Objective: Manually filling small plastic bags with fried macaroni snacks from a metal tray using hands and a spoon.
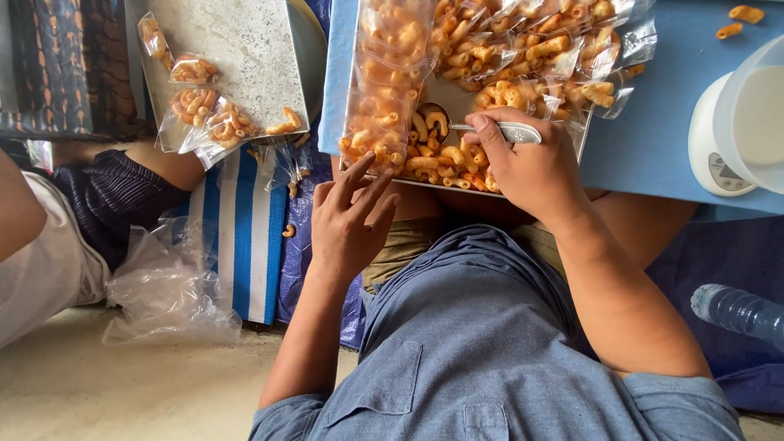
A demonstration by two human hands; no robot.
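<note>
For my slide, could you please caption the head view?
Right hand scoops orange macaroni with a spoon; left hand hovers open.

Blue-grey pocketed shirt, khaki shorts.

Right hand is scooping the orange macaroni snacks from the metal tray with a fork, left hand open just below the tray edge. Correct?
Not quite: the head view shows the right hand holding a metal spoon, not a fork, in the loose macaroni snacks on the metal tray. The left hand is open just below the tray's edge, as you said.
</note>
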